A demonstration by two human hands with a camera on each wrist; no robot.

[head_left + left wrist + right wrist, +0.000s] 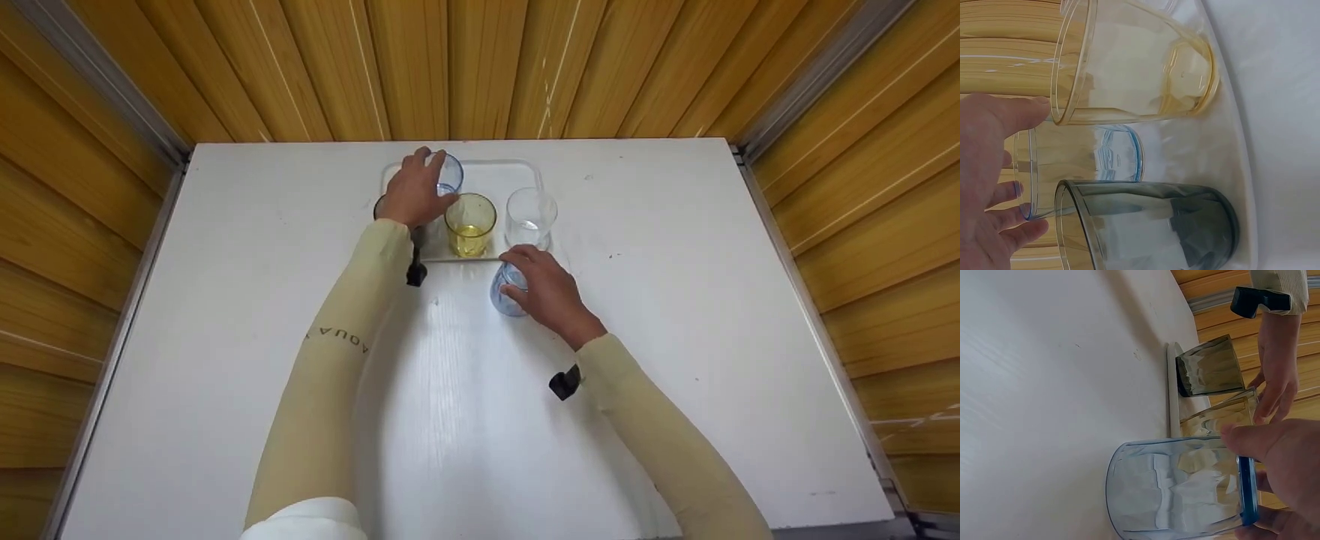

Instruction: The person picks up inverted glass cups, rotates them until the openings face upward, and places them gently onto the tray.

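Note:
My left hand [415, 191] holds a clear blue glass [452, 174] near its rim, at the back left of the white tray [499, 171]. In the left wrist view, its fingers curve round the rim of that glass [1120, 152], and the thumb overlaps the rim of a yellow glass [1129, 67]. My right hand [553, 291] grips a second pale blue glass [507, 300] just in front of the tray. The right wrist view shows this glass [1185, 489] with its wider end toward the table and its thick dark-blue end between thumb and fingers.
On the tray, a clear glass [531, 217] stands right of the yellow one. A smoky grey glass [1185, 225] stands at the tray's left, mostly hidden by the left hand in the head view. Wood-patterned walls [480, 67] enclose the white table [262, 225].

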